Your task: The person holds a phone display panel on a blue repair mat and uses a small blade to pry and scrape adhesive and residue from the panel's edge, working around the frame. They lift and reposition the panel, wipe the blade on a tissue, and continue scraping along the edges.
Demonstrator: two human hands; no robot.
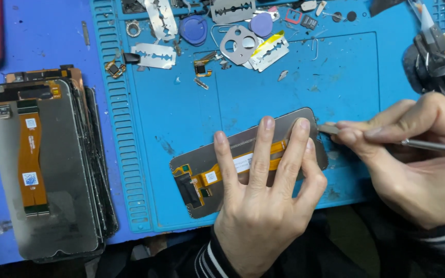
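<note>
Head view: a grey phone screen panel [222, 154], lying back-up on the blue repair mat [181, 103], is being pinned flat by the spread fingers of the left hand [266, 201]. Its long axis is running left-low to right-high. A thin metal tool [428, 146] is being pinched by the right hand [418, 154], its flat tip being held at the panel's upper right corner.

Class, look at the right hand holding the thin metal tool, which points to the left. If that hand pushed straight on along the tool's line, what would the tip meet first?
The right hand aims its metal tool at the upper right corner of the phone screen panel. The tip looks to be at that edge already, so the panel comes first, then probably the left hand pressing it down.
</note>
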